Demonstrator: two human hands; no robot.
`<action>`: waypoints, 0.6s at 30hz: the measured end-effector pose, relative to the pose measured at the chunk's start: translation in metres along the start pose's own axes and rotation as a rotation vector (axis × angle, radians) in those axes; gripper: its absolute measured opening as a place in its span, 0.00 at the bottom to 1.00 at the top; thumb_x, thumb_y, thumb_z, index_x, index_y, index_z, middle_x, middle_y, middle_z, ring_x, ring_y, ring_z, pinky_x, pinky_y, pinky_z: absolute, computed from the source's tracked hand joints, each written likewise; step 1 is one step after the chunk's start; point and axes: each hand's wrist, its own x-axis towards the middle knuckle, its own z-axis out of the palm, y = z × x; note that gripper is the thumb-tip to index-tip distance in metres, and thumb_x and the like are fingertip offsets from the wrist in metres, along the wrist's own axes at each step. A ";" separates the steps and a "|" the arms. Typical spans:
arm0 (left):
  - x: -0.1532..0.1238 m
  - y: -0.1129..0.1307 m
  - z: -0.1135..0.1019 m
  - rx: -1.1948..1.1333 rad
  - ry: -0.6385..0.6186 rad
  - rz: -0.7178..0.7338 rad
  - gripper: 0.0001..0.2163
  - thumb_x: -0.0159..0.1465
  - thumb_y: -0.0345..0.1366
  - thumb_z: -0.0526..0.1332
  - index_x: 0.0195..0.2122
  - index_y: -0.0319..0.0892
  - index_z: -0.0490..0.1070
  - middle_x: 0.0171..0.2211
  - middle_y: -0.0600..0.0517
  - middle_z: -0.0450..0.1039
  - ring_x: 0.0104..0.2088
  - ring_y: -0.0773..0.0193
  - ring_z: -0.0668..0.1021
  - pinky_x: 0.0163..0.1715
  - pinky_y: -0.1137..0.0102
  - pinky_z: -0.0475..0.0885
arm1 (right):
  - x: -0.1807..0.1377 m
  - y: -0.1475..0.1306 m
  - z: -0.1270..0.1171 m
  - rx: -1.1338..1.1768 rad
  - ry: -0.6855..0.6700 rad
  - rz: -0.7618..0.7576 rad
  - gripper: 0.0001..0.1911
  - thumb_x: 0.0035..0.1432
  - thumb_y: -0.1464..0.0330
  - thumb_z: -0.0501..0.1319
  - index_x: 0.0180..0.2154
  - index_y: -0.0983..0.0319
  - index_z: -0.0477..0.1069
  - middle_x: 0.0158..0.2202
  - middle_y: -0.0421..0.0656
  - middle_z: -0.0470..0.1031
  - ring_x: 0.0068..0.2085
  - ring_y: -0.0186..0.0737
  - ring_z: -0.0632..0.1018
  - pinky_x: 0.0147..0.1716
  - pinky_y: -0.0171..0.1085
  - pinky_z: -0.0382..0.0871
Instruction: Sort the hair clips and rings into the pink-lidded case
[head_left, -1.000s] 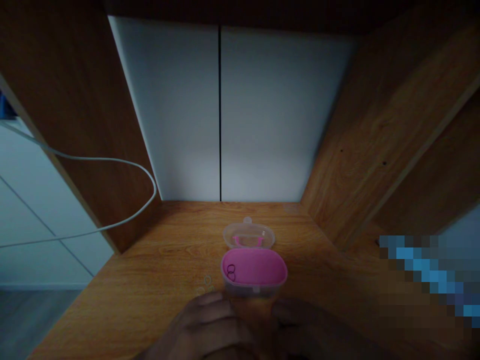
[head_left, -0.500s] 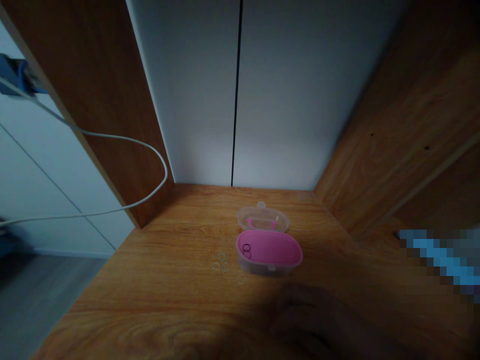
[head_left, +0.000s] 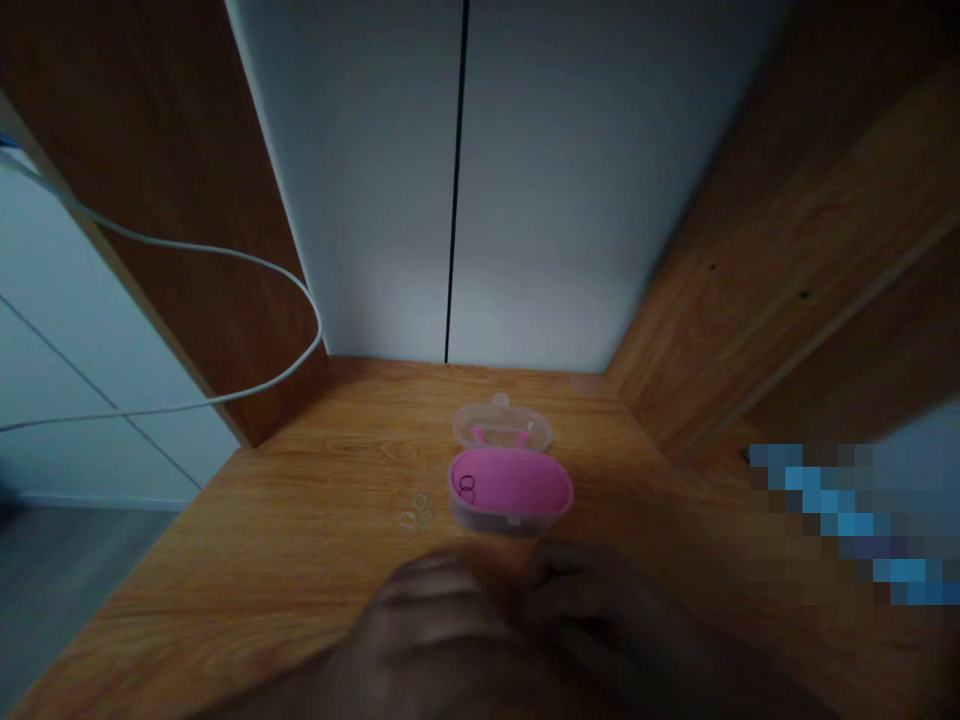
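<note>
A small pink box [head_left: 517, 482] with clear sides stands on the wooden surface, its clear lid [head_left: 501, 425] open behind it. Two dark rings [head_left: 466, 488] lie on its pink top at the left. To its left are a few thin pale rings [head_left: 417, 512], apart from the box. My left hand [head_left: 439, 625] is low in front of the box, with curled, shadowed fingers; their tips are hidden. Beside it, my right hand [head_left: 600, 610] is closed, fingers bent inward toward the left hand. Whatever either hand holds cannot be made out.
White panels [head_left: 390, 200] rise behind, between a wooden side board [head_left: 187, 130] at left and a wooden wall [head_left: 720, 270] at right. A white cable [head_left: 318, 325] loops in at left. A pixelated blue patch [head_left: 847, 510] covers something at right.
My left hand has come into view in front of the box, beside the right hand. The pale ring nearest the box's front is no longer visible. The whole view has shifted slightly.
</note>
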 end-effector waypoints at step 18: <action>0.018 -0.015 0.006 -0.263 0.143 -0.397 0.08 0.62 0.27 0.66 0.39 0.46 0.82 0.33 0.52 0.84 0.33 0.67 0.84 0.34 0.76 0.78 | 0.003 0.004 -0.004 0.238 0.196 -0.055 0.11 0.65 0.72 0.57 0.41 0.58 0.79 0.37 0.42 0.79 0.38 0.35 0.78 0.41 0.36 0.73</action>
